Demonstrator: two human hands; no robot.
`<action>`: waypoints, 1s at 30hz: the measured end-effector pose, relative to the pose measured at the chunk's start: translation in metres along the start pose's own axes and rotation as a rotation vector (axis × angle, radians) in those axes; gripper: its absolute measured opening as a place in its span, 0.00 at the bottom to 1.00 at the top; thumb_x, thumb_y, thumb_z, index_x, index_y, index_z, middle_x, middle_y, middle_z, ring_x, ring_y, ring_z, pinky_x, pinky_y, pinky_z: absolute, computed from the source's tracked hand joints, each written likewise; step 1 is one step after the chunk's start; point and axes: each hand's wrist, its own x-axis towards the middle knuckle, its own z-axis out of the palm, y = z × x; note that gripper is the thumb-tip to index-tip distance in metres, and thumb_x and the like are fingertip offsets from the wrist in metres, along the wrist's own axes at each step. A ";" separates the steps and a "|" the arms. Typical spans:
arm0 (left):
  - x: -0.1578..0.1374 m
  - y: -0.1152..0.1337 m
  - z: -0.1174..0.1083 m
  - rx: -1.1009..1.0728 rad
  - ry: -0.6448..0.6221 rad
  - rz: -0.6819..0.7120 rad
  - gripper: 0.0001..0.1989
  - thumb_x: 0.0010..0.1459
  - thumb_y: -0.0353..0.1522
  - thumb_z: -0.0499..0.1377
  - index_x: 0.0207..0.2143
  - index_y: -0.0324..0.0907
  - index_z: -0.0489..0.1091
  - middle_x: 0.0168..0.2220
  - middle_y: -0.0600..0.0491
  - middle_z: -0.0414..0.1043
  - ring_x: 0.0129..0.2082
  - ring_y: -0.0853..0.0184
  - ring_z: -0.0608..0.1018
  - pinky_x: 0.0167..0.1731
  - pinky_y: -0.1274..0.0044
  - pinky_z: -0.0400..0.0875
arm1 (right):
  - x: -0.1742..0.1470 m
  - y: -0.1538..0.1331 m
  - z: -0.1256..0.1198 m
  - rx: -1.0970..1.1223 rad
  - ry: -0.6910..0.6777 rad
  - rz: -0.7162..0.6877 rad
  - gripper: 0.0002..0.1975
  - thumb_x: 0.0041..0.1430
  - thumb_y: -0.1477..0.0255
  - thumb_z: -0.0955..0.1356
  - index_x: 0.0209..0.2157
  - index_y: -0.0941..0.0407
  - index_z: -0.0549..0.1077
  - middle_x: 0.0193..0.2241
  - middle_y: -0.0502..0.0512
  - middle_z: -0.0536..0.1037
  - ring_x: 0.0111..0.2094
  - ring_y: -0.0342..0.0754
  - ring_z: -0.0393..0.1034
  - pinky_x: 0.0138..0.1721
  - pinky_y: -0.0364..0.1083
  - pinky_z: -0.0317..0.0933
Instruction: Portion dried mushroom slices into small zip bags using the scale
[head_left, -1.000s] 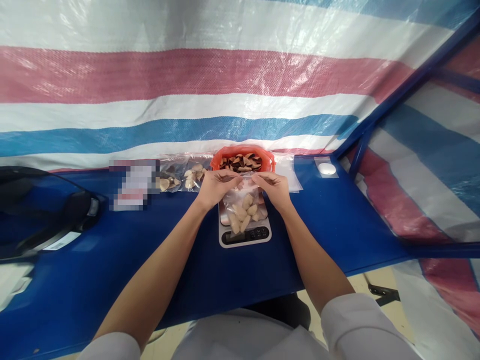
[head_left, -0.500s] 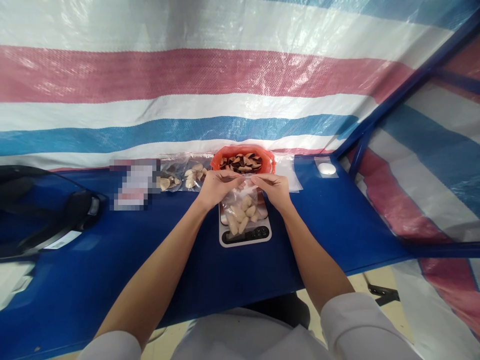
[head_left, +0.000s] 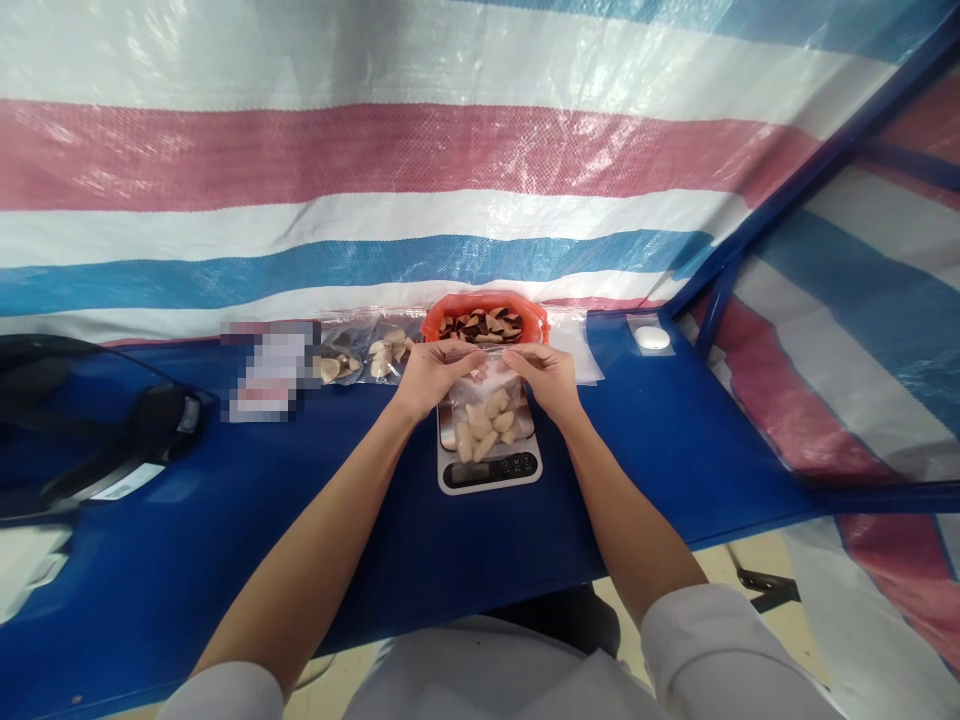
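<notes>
Clear plastic bag (head_left: 491,400) of pale, chunky pieces (head_left: 484,425) is held up by its top edge above a kitchen scale (head_left: 491,485). One side of that edge is pinched between the thumb and fingers of the left hand (head_left: 444,375), the other side between those of the right hand (head_left: 546,378), and the fingertips of the two are brought close together. The pieces are gathered in the lower part of the bag, by which the scale's plate is partly covered; whether the plate is touched by the bag cannot be told. The dark control strip (head_left: 517,466) is left in view along the near edge of the scale, but no reading can be made out.

Just beyond the hands, dark-edged slices (head_left: 482,325) are heaped in a red-orange container (head_left: 541,325). To its left, two filled clear bags (head_left: 388,355) are laid side by side, with a blurred-out card (head_left: 270,375) placed next to them. To its right, flat translucent bags (head_left: 589,358) are seen, and farther right a white rounded object (head_left: 652,338) is set on a small clear sheet. All are carried by a blue tabletop (head_left: 645,450), behind which a striped plastic sheet (head_left: 375,150) is hung.
</notes>
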 end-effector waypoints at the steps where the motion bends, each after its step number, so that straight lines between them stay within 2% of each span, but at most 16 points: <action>1: 0.000 0.000 -0.001 0.000 0.003 -0.005 0.21 0.45 0.46 0.73 0.32 0.37 0.81 0.28 0.48 0.81 0.26 0.64 0.81 0.29 0.75 0.76 | 0.000 0.000 -0.001 -0.002 0.005 -0.004 0.19 0.43 0.53 0.77 0.29 0.54 0.80 0.26 0.53 0.83 0.30 0.50 0.79 0.34 0.49 0.74; 9: 0.000 0.005 -0.001 0.027 -0.003 0.037 0.21 0.44 0.48 0.73 0.27 0.37 0.80 0.22 0.50 0.79 0.21 0.66 0.78 0.25 0.75 0.75 | -0.001 0.001 -0.001 0.007 -0.025 -0.075 0.17 0.48 0.54 0.77 0.30 0.54 0.80 0.27 0.52 0.83 0.31 0.48 0.78 0.38 0.48 0.73; 15: -0.001 0.006 0.001 0.000 -0.040 0.015 0.21 0.44 0.46 0.74 0.29 0.37 0.82 0.23 0.49 0.80 0.22 0.65 0.79 0.28 0.73 0.77 | -0.004 -0.003 0.001 -0.014 -0.052 -0.015 0.19 0.47 0.52 0.76 0.30 0.54 0.81 0.27 0.51 0.83 0.30 0.49 0.78 0.28 0.47 0.74; 19: 0.000 0.004 -0.002 -0.038 -0.042 -0.022 0.20 0.45 0.47 0.73 0.30 0.38 0.82 0.23 0.50 0.79 0.21 0.66 0.79 0.27 0.74 0.76 | -0.002 -0.005 -0.001 -0.002 -0.014 -0.008 0.19 0.46 0.52 0.76 0.29 0.54 0.81 0.26 0.51 0.83 0.29 0.49 0.78 0.27 0.46 0.74; 26: 0.000 0.007 -0.005 -0.020 -0.007 0.004 0.19 0.45 0.46 0.73 0.28 0.38 0.82 0.22 0.50 0.79 0.22 0.66 0.78 0.26 0.75 0.75 | -0.001 -0.003 -0.003 0.024 -0.053 -0.029 0.15 0.48 0.56 0.77 0.30 0.53 0.83 0.29 0.52 0.85 0.34 0.51 0.80 0.39 0.49 0.75; 30: 0.002 0.004 -0.010 -0.038 0.018 -0.007 0.19 0.44 0.46 0.74 0.30 0.39 0.83 0.26 0.50 0.80 0.23 0.67 0.79 0.26 0.76 0.76 | 0.001 -0.001 -0.007 0.052 -0.064 0.009 0.16 0.49 0.56 0.77 0.33 0.52 0.83 0.29 0.52 0.85 0.34 0.51 0.80 0.37 0.49 0.74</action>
